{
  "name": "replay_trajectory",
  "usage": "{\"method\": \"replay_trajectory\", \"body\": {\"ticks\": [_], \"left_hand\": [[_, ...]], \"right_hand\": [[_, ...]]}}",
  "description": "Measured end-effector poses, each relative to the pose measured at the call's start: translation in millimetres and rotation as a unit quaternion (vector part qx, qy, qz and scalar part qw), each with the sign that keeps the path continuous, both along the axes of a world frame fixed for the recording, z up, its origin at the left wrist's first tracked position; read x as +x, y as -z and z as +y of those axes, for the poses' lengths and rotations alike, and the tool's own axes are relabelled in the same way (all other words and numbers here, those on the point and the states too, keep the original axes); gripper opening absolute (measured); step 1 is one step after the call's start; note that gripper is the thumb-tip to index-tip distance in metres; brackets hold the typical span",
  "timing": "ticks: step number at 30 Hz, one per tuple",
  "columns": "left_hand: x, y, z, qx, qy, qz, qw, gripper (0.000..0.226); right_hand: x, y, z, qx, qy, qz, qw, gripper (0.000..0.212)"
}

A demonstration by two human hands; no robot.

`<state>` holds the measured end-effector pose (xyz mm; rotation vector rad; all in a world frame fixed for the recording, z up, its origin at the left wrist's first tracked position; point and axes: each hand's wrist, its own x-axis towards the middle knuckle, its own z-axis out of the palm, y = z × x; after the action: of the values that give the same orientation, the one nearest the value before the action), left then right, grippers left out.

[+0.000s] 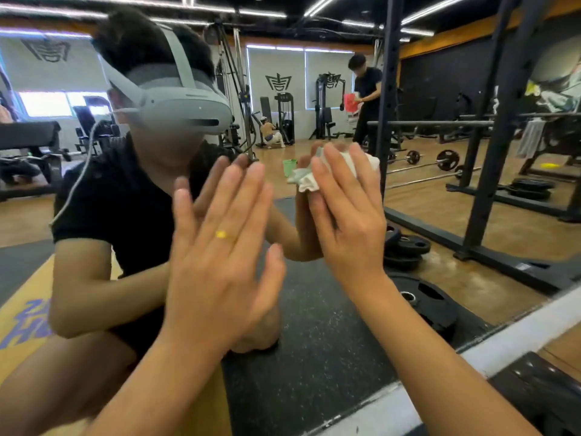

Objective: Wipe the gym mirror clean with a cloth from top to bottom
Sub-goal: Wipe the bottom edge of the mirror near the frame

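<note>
Left hand flat on glossy mirror; right hand presses crumpled cloth.

White cloth, yellow ring
My cloth is white with pale green; the ring on my left hand is bright yellow. Reflected in the mirror: my black shirt, pale grey headset, a black mat speckled white, a green bucket.
</note>
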<state>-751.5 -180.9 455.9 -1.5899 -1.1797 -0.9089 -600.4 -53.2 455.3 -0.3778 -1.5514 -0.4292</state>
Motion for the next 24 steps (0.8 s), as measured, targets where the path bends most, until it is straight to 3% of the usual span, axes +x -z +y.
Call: {"method": "replay_trajectory", "body": {"ticks": [4,8,10,15,17,22,24], "left_hand": [[19.0,-3.9,36.8,-0.023,-0.07,0.031,0.997,0.063],[18.1,4.1,46.1,-0.006,-0.132,0.051,0.99,0.064],[18.4,4.4,46.8,0.0,-0.137,0.058,0.989,0.066],[17.3,4.6,46.2,0.011,-0.143,0.065,0.988,0.066],[17.7,4.4,45.5,0.016,-0.142,0.066,0.987,0.065],[17.8,3.4,45.3,0.026,-0.141,0.068,0.987,0.064],[17.1,4.1,45.4,0.028,-0.141,0.067,0.987,0.064]], "right_hand": [[21.2,-8.1,18.9,-0.001,0.02,-0.006,1.0,0.037],[47.2,-19.7,43.7,-0.071,0.036,0.118,0.99,0.038],[40.8,-11.7,36.3,-0.08,0.025,0.133,0.988,0.037],[37.3,29.5,21.0,0.02,0.026,-0.077,0.997,0.037],[59.6,18.1,37.4,0.055,0.061,-0.11,0.991,0.033],[60.6,12.1,45.9,-0.064,0.045,0.103,0.992,0.033],[40.8,27.4,32.7,-0.072,0.039,0.102,0.991,0.034]]}}
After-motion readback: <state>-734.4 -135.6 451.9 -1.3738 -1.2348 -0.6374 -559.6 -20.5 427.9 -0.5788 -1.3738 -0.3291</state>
